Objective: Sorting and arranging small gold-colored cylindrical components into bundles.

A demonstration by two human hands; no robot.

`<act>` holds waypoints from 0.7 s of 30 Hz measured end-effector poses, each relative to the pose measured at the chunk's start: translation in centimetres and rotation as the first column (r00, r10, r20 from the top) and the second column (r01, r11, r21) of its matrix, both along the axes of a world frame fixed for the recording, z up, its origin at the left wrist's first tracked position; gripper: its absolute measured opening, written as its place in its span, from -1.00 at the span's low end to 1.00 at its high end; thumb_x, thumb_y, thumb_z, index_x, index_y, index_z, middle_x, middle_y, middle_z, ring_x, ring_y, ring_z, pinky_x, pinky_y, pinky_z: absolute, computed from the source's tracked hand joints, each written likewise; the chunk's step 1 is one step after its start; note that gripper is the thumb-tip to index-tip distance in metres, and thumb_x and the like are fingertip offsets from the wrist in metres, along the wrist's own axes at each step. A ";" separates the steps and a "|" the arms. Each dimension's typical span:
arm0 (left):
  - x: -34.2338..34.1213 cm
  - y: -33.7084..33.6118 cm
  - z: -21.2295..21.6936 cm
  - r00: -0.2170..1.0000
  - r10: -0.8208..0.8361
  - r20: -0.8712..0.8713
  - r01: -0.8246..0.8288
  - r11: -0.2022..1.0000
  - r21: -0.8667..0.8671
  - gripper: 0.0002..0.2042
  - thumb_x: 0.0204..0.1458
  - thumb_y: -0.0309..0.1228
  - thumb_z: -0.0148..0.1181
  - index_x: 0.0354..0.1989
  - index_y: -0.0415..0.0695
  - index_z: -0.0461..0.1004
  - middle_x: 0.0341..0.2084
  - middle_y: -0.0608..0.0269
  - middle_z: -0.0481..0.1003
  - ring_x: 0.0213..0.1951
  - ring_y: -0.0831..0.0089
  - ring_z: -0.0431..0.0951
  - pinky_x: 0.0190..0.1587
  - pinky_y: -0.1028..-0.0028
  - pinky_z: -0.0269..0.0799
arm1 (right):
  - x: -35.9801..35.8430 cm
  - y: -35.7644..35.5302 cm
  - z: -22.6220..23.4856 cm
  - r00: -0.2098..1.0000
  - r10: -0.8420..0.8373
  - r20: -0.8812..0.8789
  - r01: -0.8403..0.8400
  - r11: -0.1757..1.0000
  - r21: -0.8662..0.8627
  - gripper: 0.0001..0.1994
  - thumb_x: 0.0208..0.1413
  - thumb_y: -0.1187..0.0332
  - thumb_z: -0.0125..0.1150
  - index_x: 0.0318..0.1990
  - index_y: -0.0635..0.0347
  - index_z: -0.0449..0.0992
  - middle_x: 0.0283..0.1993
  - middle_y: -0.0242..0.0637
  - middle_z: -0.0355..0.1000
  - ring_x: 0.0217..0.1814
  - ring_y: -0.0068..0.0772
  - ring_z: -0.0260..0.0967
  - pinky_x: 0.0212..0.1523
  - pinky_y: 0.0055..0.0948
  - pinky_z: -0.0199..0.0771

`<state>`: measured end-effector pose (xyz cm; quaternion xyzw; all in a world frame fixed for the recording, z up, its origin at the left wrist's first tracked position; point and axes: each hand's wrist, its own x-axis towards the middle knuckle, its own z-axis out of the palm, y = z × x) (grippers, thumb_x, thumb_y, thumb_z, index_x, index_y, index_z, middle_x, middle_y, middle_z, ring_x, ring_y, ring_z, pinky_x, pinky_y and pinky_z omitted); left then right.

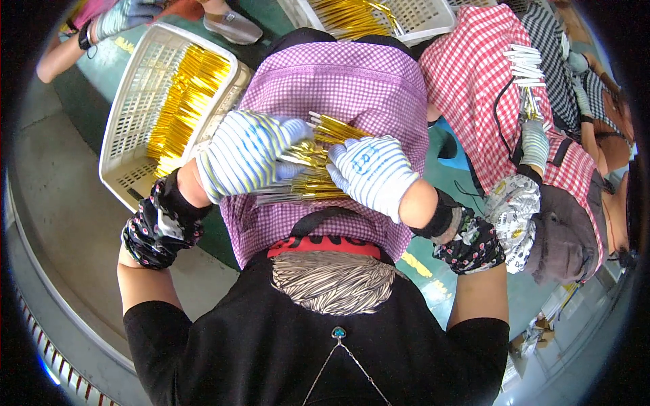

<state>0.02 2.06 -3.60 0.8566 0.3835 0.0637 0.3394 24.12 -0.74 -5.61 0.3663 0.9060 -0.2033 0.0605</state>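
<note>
My left hand [247, 152], in a white knit glove with blue and yellow stripes, curls its fingers around the ends of some shiny gold foil-wrapped sticks [311, 157]. Close beside it, my right hand [376, 172], in a blue-and-white striped glove, is closed on the same loose bundle. Some of the sticks point up and left with pale tips. More gold and silver sticks [311, 186] lie below my hands, over the purple checked apron [332, 81] on my lap. My fingers partly hide how many sticks each hand holds.
A white plastic basket [132, 95] of gold sticks stands at my left, and another basket [423, 30] is ahead. To my right, a person in a red checked apron [467, 74] holds white-tipped sticks [527, 68]. Another gloved hand [125, 17] shows at the upper left.
</note>
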 end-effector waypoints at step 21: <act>1.4 0.6 0.3 0.947 -0.317 -0.043 0.300 0.834 0.464 -0.72 -0.09 -0.36 0.17 -0.14 -0.07 0.46 -0.37 0.24 0.55 -0.39 0.26 0.60 -0.38 0.34 0.51 | 3.8 -0.7 -3.0 0.779 0.455 -0.432 -0.257 0.859 0.443 -0.67 0.07 0.45 0.08 0.00 0.37 0.48 -0.04 0.04 0.47 -0.04 -0.01 0.47 0.05 -0.17 0.51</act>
